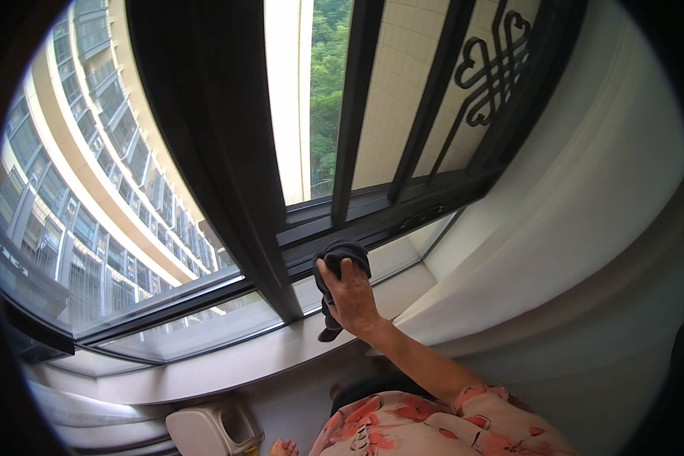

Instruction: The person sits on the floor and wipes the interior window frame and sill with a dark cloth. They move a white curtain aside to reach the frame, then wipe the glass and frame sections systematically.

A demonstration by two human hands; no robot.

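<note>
My right hand [354, 299] is closed around a bunched dark cloth [341, 252]. It presses the cloth on the lower rail of a dark metal window frame [302, 251], and one end of the cloth hangs below toward the white sill [233, 367]. Just left of the hand stands a thick dark mullion [216, 142]. Above the hand, dark bars [359, 114] cross a window with a fine mesh screen. My left hand is out of view.
A white curtain [547, 251] hangs close on the right, and another curtain [91, 416] gathers at lower left. Below the sill stands a small plastic stool [199, 430], near a bare foot [284, 447]. A dark ornamental grille [493, 71] is at upper right. Buildings show through the left glass.
</note>
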